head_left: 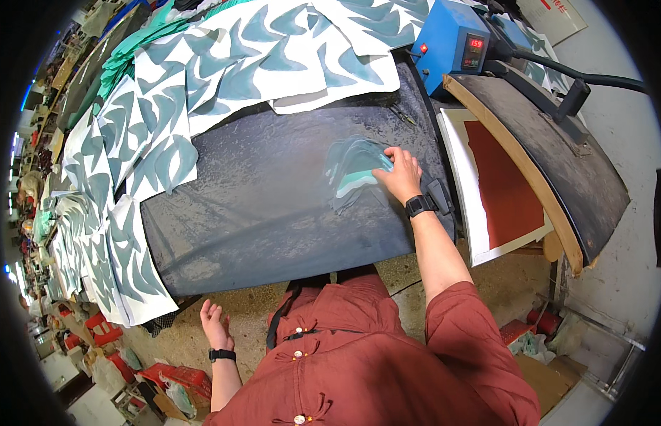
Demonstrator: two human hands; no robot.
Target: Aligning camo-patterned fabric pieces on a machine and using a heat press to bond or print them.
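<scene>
On the dark padded work surface (259, 177) lies a loose pile of curved, translucent teal film pieces (351, 153). A mint-green cut piece (356, 179) with a white edge shows at the pile's near side. My right hand (401, 176) is at the pile's right edge, thumb and fingers closed on the film pieces; how many it grips is hidden. My left hand (216, 326) hangs off the near edge of the table, at the lower left, empty with its fingers apart. I wear a dark band on each wrist.
White sheets (231, 78) with teal curved shapes overlap along the far and left edges. At the right stand a blue control box (451, 46) with a lit display and a curved black press plate (557, 142) on wood. Under it lies a reddish-brown panel (502, 192). Red crates (177, 380) stand lower left.
</scene>
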